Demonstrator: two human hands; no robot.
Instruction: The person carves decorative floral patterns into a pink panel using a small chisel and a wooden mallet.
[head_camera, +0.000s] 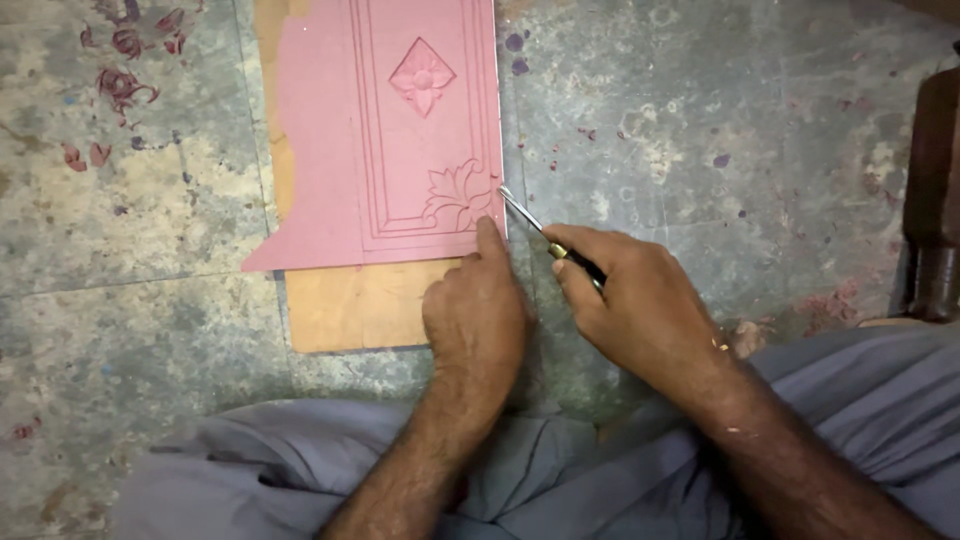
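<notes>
A pink carved panel (320, 140) lies on the floor, with a diamond flower motif and a corner floral carving inside grooved borders. Its near part is bare tan wood (350, 305). My left hand (478, 305) rests on the panel's near right corner, fingers curled, index finger pressing by the corner carving. My right hand (640, 300) grips a thin chisel (535, 228) with a dark handle and brass collar. Its metal tip touches the panel's right edge beside the corner floral carving.
The floor is worn grey concrete (700, 120) with red paint stains at the far left (120, 60). A dark brown wooden piece (935, 200) stands at the right edge. My grey-clothed legs (860, 400) fill the near side.
</notes>
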